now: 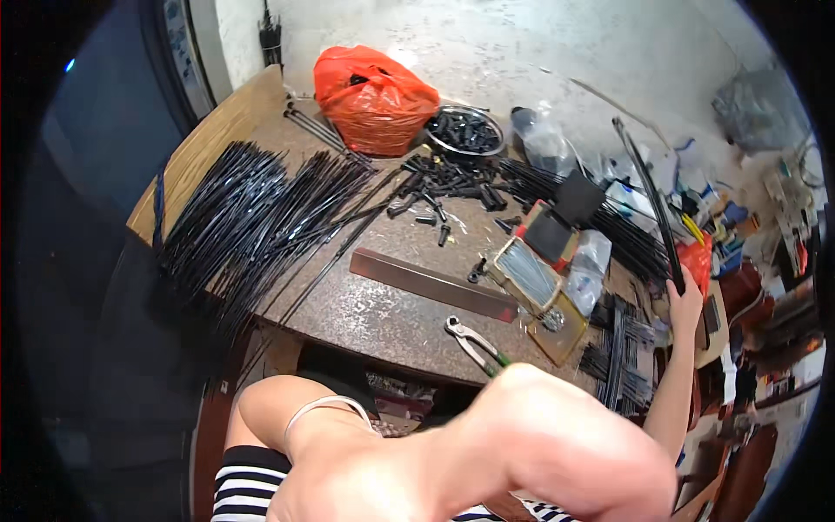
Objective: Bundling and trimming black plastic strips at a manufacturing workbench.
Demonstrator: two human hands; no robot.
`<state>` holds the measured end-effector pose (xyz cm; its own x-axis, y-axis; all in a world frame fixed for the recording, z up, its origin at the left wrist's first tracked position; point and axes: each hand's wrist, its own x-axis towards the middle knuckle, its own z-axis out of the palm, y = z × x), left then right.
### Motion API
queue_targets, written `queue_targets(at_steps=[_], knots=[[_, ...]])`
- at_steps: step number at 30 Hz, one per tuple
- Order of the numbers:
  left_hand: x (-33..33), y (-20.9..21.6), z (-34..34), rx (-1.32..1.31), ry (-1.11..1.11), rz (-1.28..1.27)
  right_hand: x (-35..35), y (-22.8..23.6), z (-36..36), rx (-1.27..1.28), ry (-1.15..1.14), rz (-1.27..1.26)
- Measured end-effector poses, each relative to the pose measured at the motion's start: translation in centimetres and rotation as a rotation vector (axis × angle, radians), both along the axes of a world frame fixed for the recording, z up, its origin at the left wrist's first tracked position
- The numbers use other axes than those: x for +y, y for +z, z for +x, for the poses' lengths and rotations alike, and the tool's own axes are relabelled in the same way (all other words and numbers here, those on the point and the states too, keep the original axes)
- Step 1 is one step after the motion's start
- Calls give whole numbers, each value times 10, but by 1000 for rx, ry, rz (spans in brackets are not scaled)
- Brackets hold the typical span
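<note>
At the right side of the bench my right hand (684,300) is closed around the lower end of a long, slim black rod (648,181). The rod tilts up and away to the left, toward the wall. My left forearm, wearing a pale bangle (326,405), crosses low in front of me. Large and blurred near the camera is what looks like my bent left hand (591,435); its fingers are hidden. End-cutting pincers (470,339) with green grips lie just beyond it, partly covered. A brown rectangular bar (430,283) rests on the bench.
Thin black rods (235,209) lie spread at left, with more rods (631,235) at right. Small black plastic parts (435,183) are scattered before a metal bowl (465,130) and a red plastic bag (374,100). A box of metal pins (528,274) stands right of centre.
</note>
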<state>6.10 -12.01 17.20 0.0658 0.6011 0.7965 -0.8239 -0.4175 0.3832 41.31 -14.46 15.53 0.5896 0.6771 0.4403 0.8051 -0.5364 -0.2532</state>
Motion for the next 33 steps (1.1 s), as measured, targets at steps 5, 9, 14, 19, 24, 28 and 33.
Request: queue_targets(at_steps=[5, 9, 14, 19, 24, 28, 33], knots=[[71, 13, 7, -46, -337, 48, 67, -28, 43, -166, 92, -160], [90, 12, -5, 115, -524, 79, 99, -39, 38, -370, 23, -394], [99, -63, -33, 914, -313, -91, 101, -55, 67, -375, -55, -650], [159, -113, -112, 1797, 998, 81, 77, -60, 52, -304, -92, -564], [164, -151, -171, 1893, 1691, 190, 39, -33, -18, -416, 184, -210], [157, -130, -187, 1963, 1360, -56, 17, -26, -130, -343, 628, 90], [148, -117, -209, 1739, 1377, -72, -19, -51, -244, -72, 985, 11]])
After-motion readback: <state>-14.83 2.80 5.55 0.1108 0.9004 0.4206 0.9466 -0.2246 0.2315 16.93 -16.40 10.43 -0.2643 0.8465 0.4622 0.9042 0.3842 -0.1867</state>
